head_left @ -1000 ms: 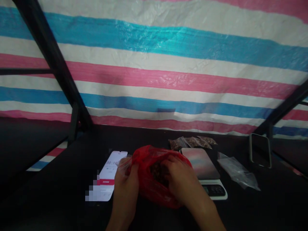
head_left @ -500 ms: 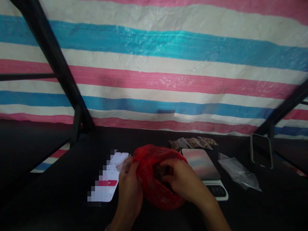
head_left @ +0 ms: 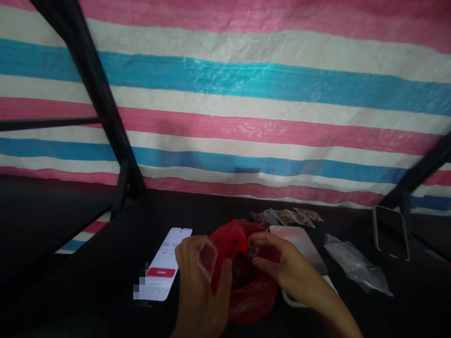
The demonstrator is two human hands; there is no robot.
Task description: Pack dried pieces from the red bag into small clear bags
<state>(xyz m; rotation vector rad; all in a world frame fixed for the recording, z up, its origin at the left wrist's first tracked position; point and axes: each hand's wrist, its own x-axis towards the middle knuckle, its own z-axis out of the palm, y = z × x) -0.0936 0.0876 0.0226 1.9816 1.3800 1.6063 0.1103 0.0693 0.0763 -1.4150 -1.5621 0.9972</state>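
A red plastic bag [head_left: 252, 300] stands in front of me with its mouth open, dark brown bits lying inside. My left hand [head_left: 200, 286] is closed on a small clear zip bag [head_left: 207, 258], whose mouth gapes toward me beside the red bag's left edge. The thumb of that hand rests against the red plastic. Over the red bag's opening, my right hand [head_left: 282, 263] pinches a small clump of dried brown bits [head_left: 252, 247] between thumb and fingers. What exactly the bits are cannot be made out.
A flat scale [head_left: 299, 241] sits partly behind my right hand. Behind it lie several filled zip bags [head_left: 287, 217]. Clear plastic bags [head_left: 355, 264] and a dark-screened phone [head_left: 391, 233] are at right. A lit phone [head_left: 165, 263] with a timer lies left.
My left hand has turned and moved right with the small zip bag, which now gapes open. My right hand has risen from inside the red bag with brown bits in its fingers.
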